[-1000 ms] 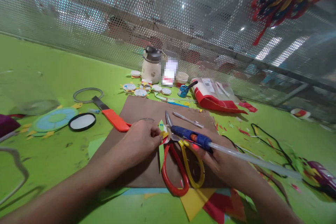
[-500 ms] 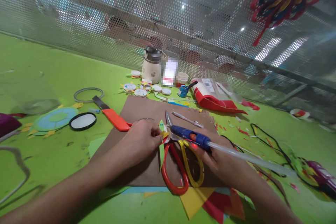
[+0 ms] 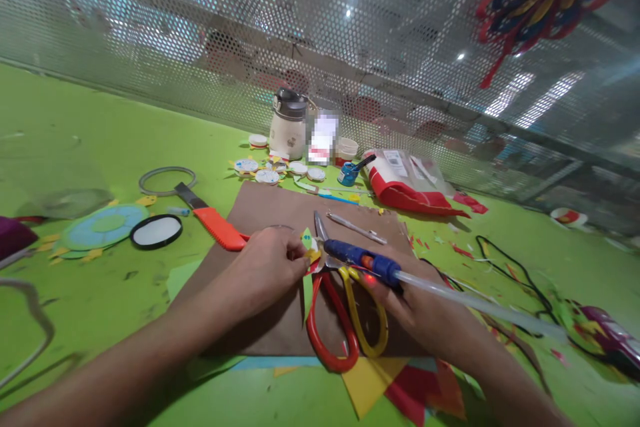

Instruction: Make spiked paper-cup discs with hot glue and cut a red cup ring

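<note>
My right hand [image 3: 405, 293] is wrapped round a blue glue gun [image 3: 357, 257], with a long clear glue stick [image 3: 450, 290] running out of its back. Its nozzle meets a small paper piece [image 3: 311, 257] in green, yellow and red, pinched between the thumb and fingers of my left hand [image 3: 270, 253]. Beneath both hands lie scissors [image 3: 333, 340] with one red and one yellow handle loop, on a brown board [image 3: 265, 203]. A white pen [image 3: 356, 228] rests on the board beyond the glue gun. My right fingers are partly hidden behind the gun.
An orange-handled cutter [image 3: 220, 227] lies left of the board, near a black-rimmed disc [image 3: 157, 231] and a paper turtle [image 3: 105, 230]. Behind are a bottle [image 3: 289, 130], a blue paint jar [image 3: 349, 174] and a red-and-white packet [image 3: 400, 187]. Coloured paper [image 3: 375, 383] sticks out in front.
Almost nothing differs. Both hands keep their places, the glue gun's tip staying at the paper piece; the view shifts very slightly.
</note>
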Demonstrator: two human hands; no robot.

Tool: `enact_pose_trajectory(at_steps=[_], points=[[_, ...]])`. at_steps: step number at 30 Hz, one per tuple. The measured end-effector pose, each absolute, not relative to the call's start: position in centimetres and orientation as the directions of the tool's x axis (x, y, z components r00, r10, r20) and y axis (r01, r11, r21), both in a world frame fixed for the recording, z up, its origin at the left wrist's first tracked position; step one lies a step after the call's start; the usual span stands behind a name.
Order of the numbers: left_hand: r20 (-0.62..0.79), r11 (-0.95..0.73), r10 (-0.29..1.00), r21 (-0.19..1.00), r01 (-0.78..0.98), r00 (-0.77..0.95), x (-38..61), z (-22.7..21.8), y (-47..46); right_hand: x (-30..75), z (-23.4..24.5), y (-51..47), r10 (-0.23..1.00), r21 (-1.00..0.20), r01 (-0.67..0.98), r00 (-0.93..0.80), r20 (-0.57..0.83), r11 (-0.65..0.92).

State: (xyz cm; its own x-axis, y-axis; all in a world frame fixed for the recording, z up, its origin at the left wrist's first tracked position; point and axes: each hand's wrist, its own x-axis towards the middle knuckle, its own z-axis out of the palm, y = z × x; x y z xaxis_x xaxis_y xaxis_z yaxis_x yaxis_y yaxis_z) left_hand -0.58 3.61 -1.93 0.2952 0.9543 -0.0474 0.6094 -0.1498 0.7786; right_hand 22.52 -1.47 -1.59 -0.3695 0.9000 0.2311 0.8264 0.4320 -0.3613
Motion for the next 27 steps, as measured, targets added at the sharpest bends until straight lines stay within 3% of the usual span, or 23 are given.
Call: enact_pose_trajectory(at_steps=[6, 10, 27], points=[[-0.081, -0.113, 0.954, 0.792, 0.6, 0.287, -0.5, -1.78, 3.27, 22.46, -1.46, -1.75, 0.882, -0.344, 0.82, -0.37, 0.293, 0.458], [-0.046, -0.122, 0.961, 0.813, 0.57, 0.272, -0.41, -1.6, 3.09, 22.4, -1.33, -1.76, 0.893, -0.338, 0.832, -0.368, 0.257, 0.44], [-0.129, -0.076, 0.944, 0.81, 0.582, 0.303, -0.73, -2.19, 3.58, 22.02, -1.76, -1.84, 0.887, -0.313, 0.842, -0.352, 0.3, 0.44]])
